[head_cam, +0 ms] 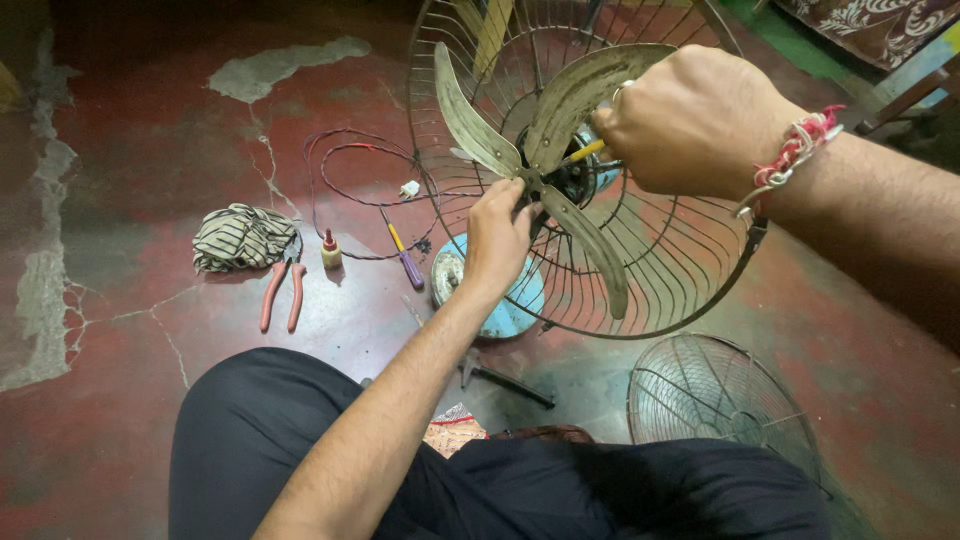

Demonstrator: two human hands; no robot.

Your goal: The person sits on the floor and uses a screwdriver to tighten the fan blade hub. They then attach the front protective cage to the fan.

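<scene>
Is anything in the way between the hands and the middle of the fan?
Nothing visible is. The front grille lies off on the floor, so the blades are bare. The left hand touches the hub, and the right hand holds a yellow-handled tool to it.

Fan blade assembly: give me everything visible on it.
The fan blade assembly has three curved blades, dull, grimy and metal-looking, spreading from a dark central hub. It sits inside the rear wire guard, tilted toward the camera, in front of a light-blue motor housing. The left hand grips at the hub from below. The right hand holds a yellow-handled tool pointed at the hub. The front guard lies detached on the red floor.
</scene>
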